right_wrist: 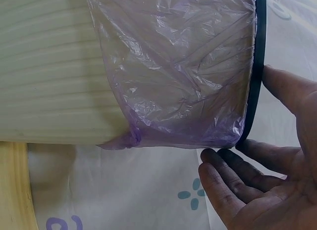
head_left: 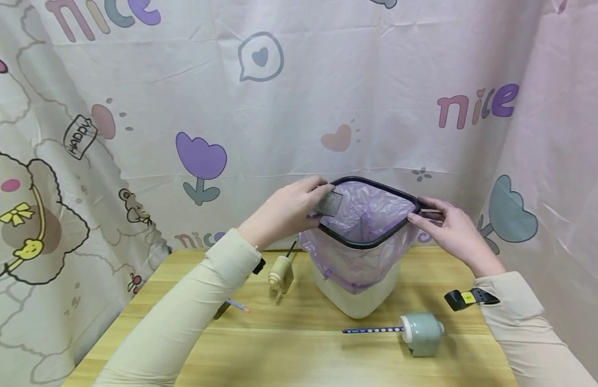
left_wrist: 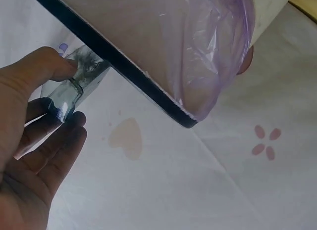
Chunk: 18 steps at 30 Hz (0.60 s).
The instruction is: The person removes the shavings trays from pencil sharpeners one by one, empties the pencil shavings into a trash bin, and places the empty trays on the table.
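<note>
A cream trash bin (head_left: pixel 357 301) stands on the table, lined with a thin purple bag (head_left: pixel 362 271) under a black rim ring (head_left: pixel 359 245). My left hand (head_left: pixel 291 209) pinches a small clear plastic box (head_left: pixel 330 203), greyed inside, tilted at the bin's left rim. The left wrist view shows the clear box (left_wrist: pixel 69 94) between thumb and fingers, partly behind the rim. At the bin's right corner, my right hand (head_left: pixel 451 228) holds the black ring between thumb and forefinger. Its other fingers (right_wrist: pixel 225 188) lie below that corner, beside the bag.
A blue-green pencil sharpener (head_left: pixel 424 334) with a dotted blue pencil (head_left: pixel 371 330) in it lies front right of the bin. A cream sharpener (head_left: pixel 280 275) with a dark pencil stands to the left. Another pencil (head_left: pixel 238 306) shows beside my left sleeve. A printed curtain (head_left: pixel 299 107) hangs behind the table.
</note>
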Available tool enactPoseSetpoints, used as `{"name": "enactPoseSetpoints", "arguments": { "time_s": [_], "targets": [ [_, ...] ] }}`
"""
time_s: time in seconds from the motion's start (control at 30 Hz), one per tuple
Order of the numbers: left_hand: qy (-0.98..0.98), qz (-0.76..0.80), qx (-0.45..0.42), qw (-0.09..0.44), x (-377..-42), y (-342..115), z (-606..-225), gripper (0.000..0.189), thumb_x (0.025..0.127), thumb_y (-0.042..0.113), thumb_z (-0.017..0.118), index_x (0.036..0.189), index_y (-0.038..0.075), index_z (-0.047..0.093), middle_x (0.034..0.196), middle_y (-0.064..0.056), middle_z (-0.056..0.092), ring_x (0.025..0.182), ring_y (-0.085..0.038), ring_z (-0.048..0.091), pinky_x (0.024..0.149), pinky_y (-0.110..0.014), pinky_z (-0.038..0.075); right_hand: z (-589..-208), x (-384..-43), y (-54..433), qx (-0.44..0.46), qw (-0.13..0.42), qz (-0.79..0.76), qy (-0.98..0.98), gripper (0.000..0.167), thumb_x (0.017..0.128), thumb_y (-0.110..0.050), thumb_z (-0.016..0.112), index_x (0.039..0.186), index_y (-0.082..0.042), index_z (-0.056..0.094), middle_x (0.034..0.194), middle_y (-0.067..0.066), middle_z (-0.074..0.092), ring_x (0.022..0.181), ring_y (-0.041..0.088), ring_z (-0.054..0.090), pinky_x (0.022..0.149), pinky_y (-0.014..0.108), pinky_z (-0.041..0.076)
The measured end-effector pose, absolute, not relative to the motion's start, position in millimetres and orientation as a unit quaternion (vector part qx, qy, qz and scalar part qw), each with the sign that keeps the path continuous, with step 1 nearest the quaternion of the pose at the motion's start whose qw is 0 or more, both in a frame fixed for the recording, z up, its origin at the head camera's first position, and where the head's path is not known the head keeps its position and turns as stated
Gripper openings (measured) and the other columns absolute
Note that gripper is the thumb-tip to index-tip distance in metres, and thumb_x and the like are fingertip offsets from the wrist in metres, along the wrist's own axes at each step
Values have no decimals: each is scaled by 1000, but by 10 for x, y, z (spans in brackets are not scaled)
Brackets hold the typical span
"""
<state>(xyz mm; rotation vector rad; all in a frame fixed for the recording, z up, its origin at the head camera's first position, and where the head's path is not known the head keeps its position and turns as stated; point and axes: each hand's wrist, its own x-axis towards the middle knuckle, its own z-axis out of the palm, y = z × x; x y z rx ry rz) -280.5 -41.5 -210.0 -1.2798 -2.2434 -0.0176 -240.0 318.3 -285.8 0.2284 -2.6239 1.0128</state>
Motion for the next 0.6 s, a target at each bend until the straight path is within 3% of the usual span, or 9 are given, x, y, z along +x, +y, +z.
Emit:
{"name": "enactPoseSetpoints", "arguments": {
  "time_s": [0.17, 0.3, 0.4, 0.5, 0.6],
  "targets": [
    [-801, 71, -488, 339, -2773, -355, -2102, 62, 85, 8, 85, 142, 0, 64, 132, -12, 67, 114, -28, 71, 100, -38, 63, -2861, -2406, 3187, 82, 161, 354, -918, 74, 107, -44, 64, 160, 3, 43, 147, 35, 59, 131, 51, 65, 84, 8, 45],
    [-745, 128, -506, 414, -2790, -297, -2125, 38, 92, 0, 67, 131, -1, 71, 118, -11, 70, 97, -25, 72, 90, -34, 64, -2870, -2406, 3189, 84, 162, 353, -918, 74, 107, -44, 64, 161, 1, 43, 148, 36, 58, 132, 51, 63, 97, 37, 59],
    [-717, 166, -511, 444, -2789, -270, -2139, 27, 102, -4, 55, 123, 1, 71, 113, -9, 70, 90, -22, 69, 81, -32, 63, -2876, -2403, 3189, 85, 162, 355, -917, 74, 108, -44, 63, 162, 1, 42, 149, 36, 57, 133, 52, 62, 103, 60, 56],
    [-708, 199, -506, 451, -2768, -257, -2150, 25, 106, -4, 52, 122, 2, 70, 114, -7, 68, 87, -21, 65, 72, -30, 60, -2879, -2403, 3190, 85, 160, 357, -916, 74, 108, -44, 63, 162, 1, 41, 149, 37, 57, 133, 53, 62, 104, 64, 56],
    [-703, 225, -500, 454, -2747, -249, -2166, 24, 106, -3, 54, 124, 4, 69, 117, -6, 67, 89, -21, 63, 71, -30, 58, -2883, -2410, 3193, 85, 158, 357, -917, 74, 107, -44, 63, 162, 1, 41, 149, 36, 58, 132, 53, 62, 101, 59, 59]
  ]
}}
